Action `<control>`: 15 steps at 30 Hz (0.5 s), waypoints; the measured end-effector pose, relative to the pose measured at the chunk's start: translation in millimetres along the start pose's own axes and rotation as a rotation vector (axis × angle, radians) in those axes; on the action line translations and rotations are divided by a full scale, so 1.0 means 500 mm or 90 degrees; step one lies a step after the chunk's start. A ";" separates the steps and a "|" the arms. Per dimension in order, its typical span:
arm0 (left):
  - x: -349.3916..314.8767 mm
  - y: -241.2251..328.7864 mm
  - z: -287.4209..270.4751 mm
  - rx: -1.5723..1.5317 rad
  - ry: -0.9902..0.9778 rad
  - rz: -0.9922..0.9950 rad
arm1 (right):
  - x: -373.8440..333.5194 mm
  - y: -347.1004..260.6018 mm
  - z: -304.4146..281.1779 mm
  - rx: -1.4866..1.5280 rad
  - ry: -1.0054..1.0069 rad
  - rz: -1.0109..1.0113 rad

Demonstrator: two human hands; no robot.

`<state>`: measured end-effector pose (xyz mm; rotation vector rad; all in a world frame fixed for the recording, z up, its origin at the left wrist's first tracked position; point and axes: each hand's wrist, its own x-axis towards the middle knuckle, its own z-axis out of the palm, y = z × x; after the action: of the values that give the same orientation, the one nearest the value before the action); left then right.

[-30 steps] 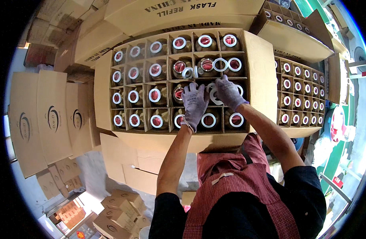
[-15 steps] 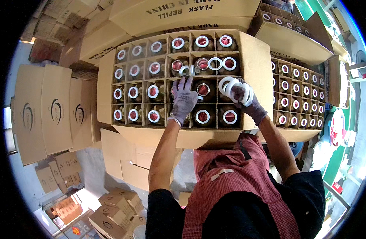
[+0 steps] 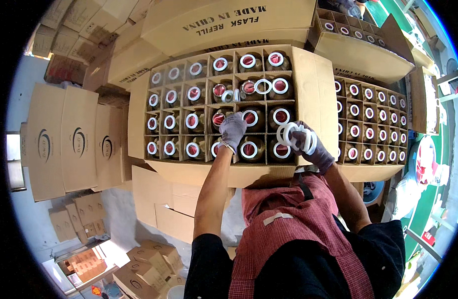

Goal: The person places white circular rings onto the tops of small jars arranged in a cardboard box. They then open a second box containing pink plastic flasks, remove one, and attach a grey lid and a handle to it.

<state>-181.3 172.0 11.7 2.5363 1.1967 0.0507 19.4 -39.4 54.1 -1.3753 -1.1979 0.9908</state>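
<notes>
In front of me an open cardboard carton (image 3: 316,99) is divided into cells with silvery glass flask refills, most with a white ring round a red-looking mouth. My gloved left hand (image 3: 233,130) has its fingers curled together at the left edge of a white ring (image 3: 250,118) on a flask in the third row. Just left of it, a bare-mouthed flask (image 3: 218,119) shows no ring. My gloved right hand (image 3: 314,147) holds several white rings (image 3: 289,135) over the carton's right side. Loose rings (image 3: 263,86) lie in the second row beside two flasks without seated rings.
A second carton of ringed flasks (image 3: 368,114) stands to the right, with another open carton (image 3: 361,52) behind it. A printed carton (image 3: 229,22) lies beyond mine. Tall folded cartons (image 3: 77,142) stand at left; smaller boxes (image 3: 149,269) are stacked on the floor.
My left hand has curled its spread fingers and moved slightly right and down. A ring now sits on the flask that was bare beside it. My right hand has shifted slightly, still holding rings.
</notes>
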 end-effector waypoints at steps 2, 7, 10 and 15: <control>0.010 -0.025 0.053 0.129 -0.099 -0.044 | -0.002 0.007 0.000 0.404 0.027 0.258; 0.035 0.013 -0.003 0.127 -0.032 0.019 | 0.006 0.012 -0.001 -0.103 0.026 -0.050; 0.102 -0.025 -0.062 0.010 0.189 0.002 | 0.005 0.007 0.003 -0.271 -0.022 -0.055; 0.186 -0.123 -0.043 0.180 0.084 0.000 | -0.003 0.005 0.030 -0.057 -0.033 -0.055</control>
<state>-170.9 284.6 2.4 2.8146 1.3381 0.0531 4.8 -38.2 49.7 -1.3631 -1.3433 0.9271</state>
